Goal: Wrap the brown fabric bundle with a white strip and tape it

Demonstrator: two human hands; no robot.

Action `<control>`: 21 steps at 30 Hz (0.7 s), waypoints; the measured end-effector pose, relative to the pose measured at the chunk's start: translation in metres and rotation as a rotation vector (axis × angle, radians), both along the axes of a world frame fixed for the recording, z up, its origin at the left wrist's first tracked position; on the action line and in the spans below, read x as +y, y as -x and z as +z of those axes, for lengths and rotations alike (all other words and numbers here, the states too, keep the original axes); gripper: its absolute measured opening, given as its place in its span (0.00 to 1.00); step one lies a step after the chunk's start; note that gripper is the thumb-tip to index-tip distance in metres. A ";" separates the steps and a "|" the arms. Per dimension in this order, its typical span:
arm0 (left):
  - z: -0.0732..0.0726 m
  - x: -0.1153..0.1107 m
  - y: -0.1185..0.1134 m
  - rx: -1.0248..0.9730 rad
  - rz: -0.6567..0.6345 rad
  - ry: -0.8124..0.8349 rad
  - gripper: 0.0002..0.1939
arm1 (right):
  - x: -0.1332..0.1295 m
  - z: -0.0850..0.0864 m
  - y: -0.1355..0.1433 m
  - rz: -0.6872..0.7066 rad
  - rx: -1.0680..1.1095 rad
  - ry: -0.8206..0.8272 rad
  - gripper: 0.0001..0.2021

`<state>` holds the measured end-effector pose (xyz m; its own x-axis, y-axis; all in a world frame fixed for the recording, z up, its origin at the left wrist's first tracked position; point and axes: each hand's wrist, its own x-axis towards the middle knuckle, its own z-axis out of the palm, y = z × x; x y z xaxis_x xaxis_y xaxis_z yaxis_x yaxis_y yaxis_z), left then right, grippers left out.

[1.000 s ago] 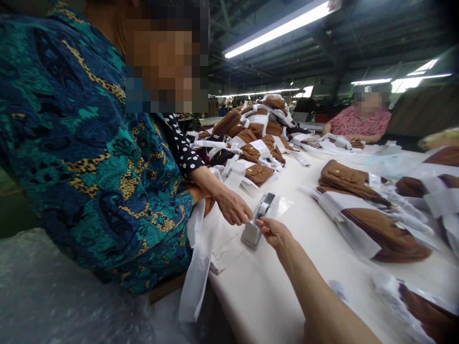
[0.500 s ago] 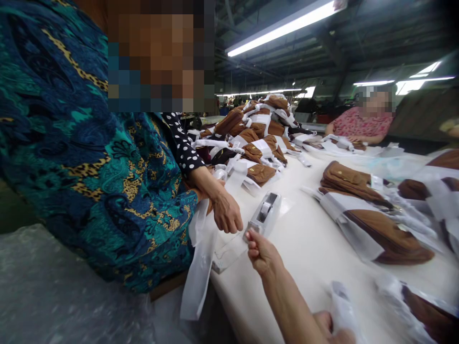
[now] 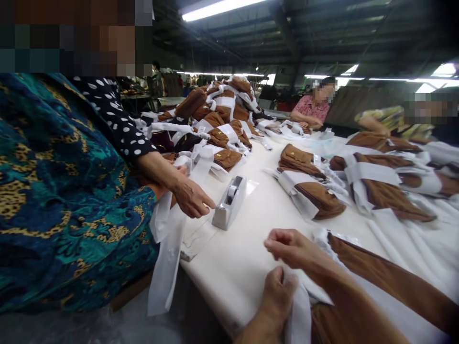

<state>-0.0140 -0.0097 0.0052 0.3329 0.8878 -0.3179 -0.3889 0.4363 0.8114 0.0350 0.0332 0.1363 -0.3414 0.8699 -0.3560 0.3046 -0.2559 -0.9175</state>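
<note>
A long white table [image 3: 258, 248] is running away from the near edge toward the far end, carrying everything described here. A big heap of brown bags [image 3: 218, 112] banded in white is piling up at the far left part of the table, and more brown bags [image 3: 380, 186] in white wrapping are lying along the right side. At the left edge a co-worker in a teal patterned top [image 3: 60, 191] is standing against the table; behind that person a sleeve with white dots [image 3: 114, 119] is reaching in, its hand [image 3: 191, 198] resting on the table just beside a grey tape dispenser [image 3: 229, 203]. Two more people are sitting at the far right corner, too small to tell what they are handling.

At the near edge a brown bag [image 3: 390, 282] is lying under white wrapping paper [image 3: 301, 306], both reaching out of view at the bottom right. The left hand [image 3: 276, 298] is pressing down on the white wrapping paper with fingers curled over its fold, gripping it. The right hand [image 3: 292, 248] is hovering just above the same paper with fingertips pinched together; whether anything is pinched between them I cannot tell. The two hands are near each other, right one farther from the near edge
</note>
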 end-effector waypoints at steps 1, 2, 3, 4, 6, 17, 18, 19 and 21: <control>0.001 -0.005 -0.003 -0.006 0.002 -0.018 0.09 | -0.003 0.003 -0.028 0.050 -0.076 0.015 0.16; 0.001 -0.007 -0.004 -0.011 0.009 -0.040 0.11 | -0.006 0.004 -0.052 0.088 -0.139 0.039 0.17; 0.002 -0.009 -0.004 -0.016 0.015 -0.063 0.13 | -0.009 0.002 -0.071 0.119 -0.182 0.070 0.17; 0.003 -0.010 -0.003 -0.022 0.017 -0.083 0.16 | -0.012 -0.001 -0.083 0.146 -0.209 0.098 0.18; 0.006 -0.009 -0.001 -0.020 0.017 -0.107 0.19 | -0.015 -0.011 -0.094 0.190 -0.225 0.134 0.18; 0.003 -0.009 -0.002 0.100 -0.033 -0.174 0.21 | 0.005 -0.059 -0.101 0.274 -0.396 0.108 0.13; 0.003 -0.009 -0.001 0.097 -0.046 -0.185 0.21 | 0.006 -0.060 -0.103 0.275 -0.412 0.127 0.13; 0.003 -0.009 -0.001 0.094 -0.059 -0.197 0.21 | 0.006 -0.060 -0.104 0.274 -0.422 0.143 0.13; 0.004 -0.008 0.001 0.094 -0.085 -0.219 0.21 | 0.006 -0.061 -0.105 0.263 -0.433 0.165 0.13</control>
